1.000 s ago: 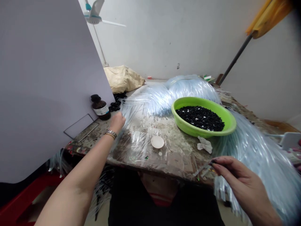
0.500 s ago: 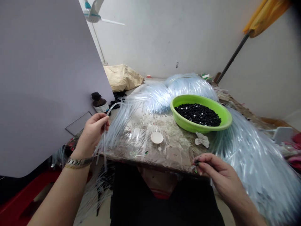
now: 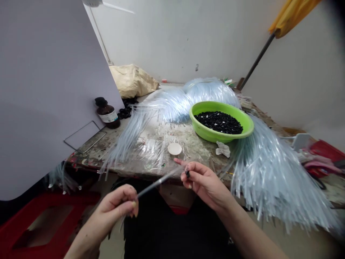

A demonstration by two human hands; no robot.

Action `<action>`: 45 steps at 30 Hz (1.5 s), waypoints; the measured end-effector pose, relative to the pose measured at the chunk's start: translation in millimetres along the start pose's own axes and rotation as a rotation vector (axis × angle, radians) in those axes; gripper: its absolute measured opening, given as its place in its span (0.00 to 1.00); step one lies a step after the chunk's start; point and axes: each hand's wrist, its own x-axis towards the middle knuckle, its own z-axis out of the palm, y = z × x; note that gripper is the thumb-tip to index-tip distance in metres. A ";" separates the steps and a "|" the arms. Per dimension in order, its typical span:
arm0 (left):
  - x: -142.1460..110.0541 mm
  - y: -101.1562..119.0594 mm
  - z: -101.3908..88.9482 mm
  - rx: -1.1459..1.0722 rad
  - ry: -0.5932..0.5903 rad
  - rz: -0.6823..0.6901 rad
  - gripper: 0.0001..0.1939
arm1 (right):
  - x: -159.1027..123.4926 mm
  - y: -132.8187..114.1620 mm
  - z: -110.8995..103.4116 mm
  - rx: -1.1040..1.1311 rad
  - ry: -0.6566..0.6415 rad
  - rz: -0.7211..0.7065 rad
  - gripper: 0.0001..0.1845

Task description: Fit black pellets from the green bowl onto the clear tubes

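Observation:
My left hand [image 3: 115,208] pinches one clear plastic tube [image 3: 159,182] low in front of the table edge. The tube runs up and right toward my right hand [image 3: 201,180], whose fingers are closed on a small black piece [image 3: 187,174] at the tube's far end. Behind my hands, bundles of clear tubes [image 3: 151,118] fan over the worn table [image 3: 188,147]. A green bowl [image 3: 205,133] full of small black pieces sits at the table's middle right.
A large heap of clear tubes [image 3: 272,169] hangs off the table's right side. A brown bottle [image 3: 107,114] stands at back left beside a grey board [image 3: 48,90]. A small white dish [image 3: 174,148] and crumpled paper [image 3: 222,149] lie near the bowl. A red crate [image 3: 40,230] sits lower left.
My left hand pulled one tube out of the left bundle and brought it down toward me. My right hand moved left and up to meet the tube's end.

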 end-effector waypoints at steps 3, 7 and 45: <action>-6.0 -14.8 1.5 0.041 -0.183 -0.132 0.12 | 0.4 2.9 -1.5 0.000 -0.038 -0.026 0.09; -5.1 -26.7 -4.6 0.103 -0.304 -0.204 0.12 | -3.2 9.2 -6.6 -0.097 -0.098 -0.050 0.07; 80.9 -42.2 88.7 -0.566 0.128 -0.232 0.15 | 96.2 -12.9 -85.3 -0.835 0.275 -0.302 0.08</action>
